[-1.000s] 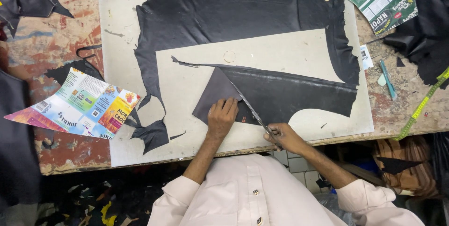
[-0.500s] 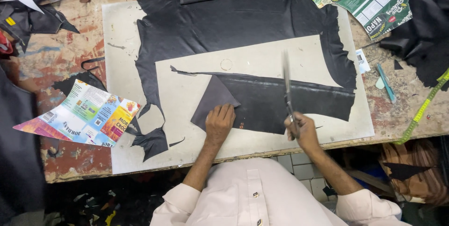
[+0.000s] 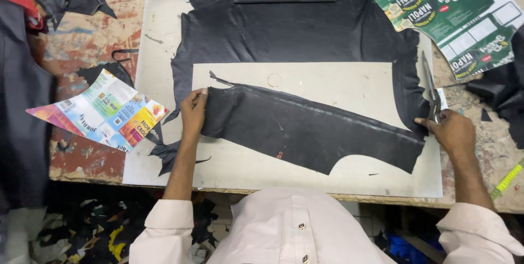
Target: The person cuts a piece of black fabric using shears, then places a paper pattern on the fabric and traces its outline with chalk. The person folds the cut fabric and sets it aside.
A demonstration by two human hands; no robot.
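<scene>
We see a long strip of black leather (image 3: 305, 130) lying flat, running from ten o'clock down to four o'clock, its lower edge cut in a curve with a small reddish mark nearby. At three o'clock, metal scissors (image 3: 431, 86) point up toward twelve, blades nearly closed, beside the strip's right end.

cream button-front shirt, long sleeves, bare hands

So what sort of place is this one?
Probably a small leather-cutting workshop: a large black hide spread over a pale cutting board, scissors in the right hand, and offcuts littering the floor below.
</scene>
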